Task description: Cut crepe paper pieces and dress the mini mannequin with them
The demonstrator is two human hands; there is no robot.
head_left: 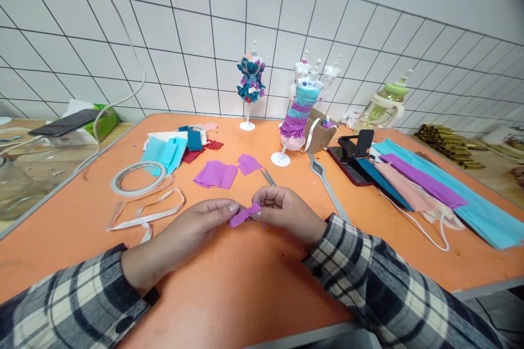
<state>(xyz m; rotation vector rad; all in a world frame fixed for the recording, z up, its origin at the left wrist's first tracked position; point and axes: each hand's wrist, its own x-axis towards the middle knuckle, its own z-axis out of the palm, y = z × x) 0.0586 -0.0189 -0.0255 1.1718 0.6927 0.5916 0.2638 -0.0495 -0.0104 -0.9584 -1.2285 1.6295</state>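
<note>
Between my two hands is a small strip of purple crepe paper, pinched or twisted near its right end. My left hand grips its left part between thumb and fingers. The right end is pinched by my right hand. Just beyond my hands lie two loose purple paper pieces, a larger one and a smaller one. Scissors show only in part behind my right hand. A small dress form wrapped in blue and purple paper stands farther back.
A roll of double-sided tape and a loose white strip lie left, before blue paper pieces. Another decorated dress form stands near the tiled wall. To the right are a watch, a phone, folded paper strips and a bottle.
</note>
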